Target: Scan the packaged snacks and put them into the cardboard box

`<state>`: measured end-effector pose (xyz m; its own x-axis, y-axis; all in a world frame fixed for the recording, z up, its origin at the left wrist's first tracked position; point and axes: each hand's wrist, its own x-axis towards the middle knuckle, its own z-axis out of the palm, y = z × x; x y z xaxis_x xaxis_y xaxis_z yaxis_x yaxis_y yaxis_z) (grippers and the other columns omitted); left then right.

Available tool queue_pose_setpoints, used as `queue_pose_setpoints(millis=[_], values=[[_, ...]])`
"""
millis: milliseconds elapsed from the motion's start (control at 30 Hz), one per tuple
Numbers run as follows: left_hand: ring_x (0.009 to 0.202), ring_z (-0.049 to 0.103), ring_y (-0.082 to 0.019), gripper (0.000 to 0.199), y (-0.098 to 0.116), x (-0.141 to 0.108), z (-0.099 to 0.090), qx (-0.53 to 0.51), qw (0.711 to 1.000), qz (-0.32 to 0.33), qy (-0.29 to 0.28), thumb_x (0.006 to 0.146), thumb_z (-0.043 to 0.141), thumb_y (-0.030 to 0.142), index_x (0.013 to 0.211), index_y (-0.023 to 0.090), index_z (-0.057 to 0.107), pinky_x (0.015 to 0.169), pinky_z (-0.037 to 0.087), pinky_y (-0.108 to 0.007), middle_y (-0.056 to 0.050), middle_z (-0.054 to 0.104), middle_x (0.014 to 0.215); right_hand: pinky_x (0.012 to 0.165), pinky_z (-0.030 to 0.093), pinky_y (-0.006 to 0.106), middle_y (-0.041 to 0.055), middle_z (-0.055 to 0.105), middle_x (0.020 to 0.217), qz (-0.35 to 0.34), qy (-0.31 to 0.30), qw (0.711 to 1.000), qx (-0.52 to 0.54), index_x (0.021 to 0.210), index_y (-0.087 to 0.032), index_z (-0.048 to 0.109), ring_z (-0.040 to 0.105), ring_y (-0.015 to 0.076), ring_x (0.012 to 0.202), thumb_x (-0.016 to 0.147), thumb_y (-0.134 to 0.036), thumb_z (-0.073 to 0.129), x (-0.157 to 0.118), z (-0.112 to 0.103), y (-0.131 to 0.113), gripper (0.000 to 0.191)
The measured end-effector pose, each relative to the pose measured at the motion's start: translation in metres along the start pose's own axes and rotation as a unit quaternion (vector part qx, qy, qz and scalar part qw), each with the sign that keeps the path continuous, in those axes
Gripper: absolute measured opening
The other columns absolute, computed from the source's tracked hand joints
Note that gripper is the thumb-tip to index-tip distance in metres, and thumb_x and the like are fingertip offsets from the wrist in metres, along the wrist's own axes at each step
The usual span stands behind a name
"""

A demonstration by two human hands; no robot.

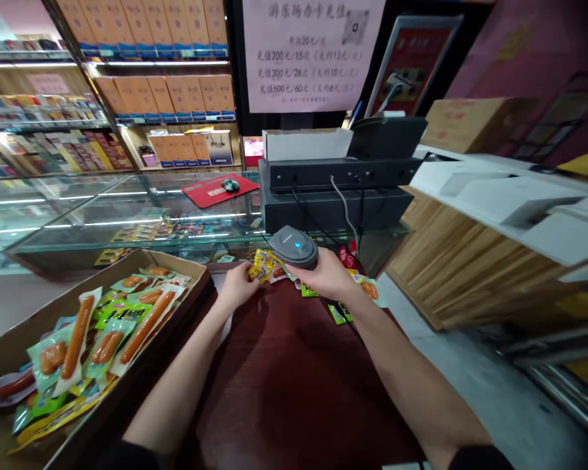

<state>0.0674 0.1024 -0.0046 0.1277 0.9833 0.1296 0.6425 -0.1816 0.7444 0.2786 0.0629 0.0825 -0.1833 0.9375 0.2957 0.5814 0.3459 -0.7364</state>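
A dark grey handheld barcode scanner (294, 247) with a lit blue light is gripped by my right hand (330, 277), its head over the far side of the dark red table (284, 385). My left hand (238, 285) pinches the edge of a yellow snack packet (264, 264), just left of the scanner. Under and beside my right hand lie more packets, among them a green packet (340, 313) and a clear-wrapped sausage (371, 290). To the left, a cardboard box (196, 277) holds several wrapped sausages (147, 326) and green and yellow packets.
Behind the table stands a glass display counter (78, 225) with a red mat (210, 192) and a mouse (230, 185) on it. A black cash drawer (333, 207) with cables is straight ahead. A wood-sided counter (436, 261) stands on the right.
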Motion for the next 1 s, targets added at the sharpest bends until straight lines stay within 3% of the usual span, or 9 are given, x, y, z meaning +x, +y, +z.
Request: queue_pose_setpoints(millis=[67,133,233,367,500,633,800,1000], values=[[0.077,0.067,-0.021,0.024,-0.002,0.008,-0.011,-0.175,0.984,-0.037,-0.019,0.067,0.070,0.030,0.087,0.017,0.064,0.074,0.051,-0.032,-0.005,0.071,0.084,0.085,0.053,0.034,0.0069,0.074,0.106,0.000,-0.013,1.000,0.025,0.106,-0.019,0.071,0.068,0.0253,0.099,0.078,-0.033,0.068,-0.002,0.000,0.007,0.032],[0.072,0.067,-0.019,0.033,0.000,0.012,-0.018,-0.334,0.939,-0.073,-0.037,0.062,0.076,0.035,0.086,0.016,0.064,0.074,0.053,-0.033,-0.004,0.071,0.081,0.085,0.053,0.035,0.0064,0.074,0.108,0.002,-0.015,0.999,0.034,0.107,-0.019,0.071,0.068,0.0249,0.099,0.077,-0.033,0.069,-0.004,0.000,0.013,0.034],[0.069,0.067,-0.016,0.044,0.006,0.012,-0.023,-0.432,0.895,-0.102,-0.033,0.056,0.083,0.036,0.090,0.014,0.067,0.077,0.053,-0.033,-0.005,0.073,0.081,0.086,0.053,0.035,0.0062,0.074,0.107,0.005,-0.014,0.999,0.030,0.108,-0.020,0.070,0.068,0.0247,0.099,0.077,-0.033,0.069,-0.007,0.002,0.019,0.034],[0.073,0.069,-0.017,0.051,0.007,0.011,-0.024,-0.439,0.892,-0.106,-0.011,0.054,0.086,0.039,0.095,0.013,0.071,0.080,0.054,-0.034,-0.007,0.075,0.086,0.087,0.053,0.036,0.0063,0.074,0.106,0.003,-0.050,0.998,0.028,0.108,-0.020,0.069,0.068,0.0238,0.098,0.078,-0.030,0.067,-0.012,0.010,0.024,0.031],[0.076,0.070,-0.019,0.053,0.007,0.009,-0.022,-0.432,0.896,-0.099,-0.026,0.052,0.087,0.039,0.097,0.013,0.072,0.081,0.055,-0.036,-0.008,0.075,0.088,0.084,0.054,0.037,0.0071,0.074,0.104,-0.010,-0.068,0.998,0.006,0.109,-0.020,0.068,0.069,0.0241,0.095,0.076,-0.027,0.067,-0.016,0.018,0.022,0.033],[0.077,0.070,-0.021,0.045,0.013,0.007,-0.023,-0.418,0.901,-0.102,-0.043,0.056,0.084,0.034,0.095,0.015,0.073,0.079,0.056,-0.037,-0.007,0.076,0.087,0.078,0.054,0.036,0.0081,0.075,0.096,-0.015,-0.061,0.998,-0.029,0.099,-0.018,0.070,0.069,0.0249,0.088,0.074,-0.026,0.068,-0.018,0.019,0.018,0.027],[0.075,0.070,-0.020,0.028,0.018,0.005,-0.025,-0.403,0.908,-0.079,-0.080,0.057,0.082,0.028,0.080,0.014,0.074,0.079,0.056,-0.035,-0.004,0.075,0.079,0.078,0.054,0.037,0.0096,0.074,0.098,-0.013,-0.049,0.998,-0.045,0.101,-0.018,0.070,0.068,0.0267,0.090,0.074,-0.025,0.067,-0.017,0.019,0.021,0.028],[0.072,0.070,-0.019,0.049,0.011,0.005,-0.021,-0.438,0.892,-0.105,-0.047,0.054,0.086,0.036,0.096,0.014,0.073,0.077,0.056,-0.036,-0.006,0.075,0.082,0.083,0.054,0.036,0.0077,0.074,0.099,-0.015,-0.064,0.998,-0.019,0.106,-0.019,0.070,0.069,0.0245,0.091,0.075,-0.027,0.067,-0.018,0.021,0.026,0.032]])
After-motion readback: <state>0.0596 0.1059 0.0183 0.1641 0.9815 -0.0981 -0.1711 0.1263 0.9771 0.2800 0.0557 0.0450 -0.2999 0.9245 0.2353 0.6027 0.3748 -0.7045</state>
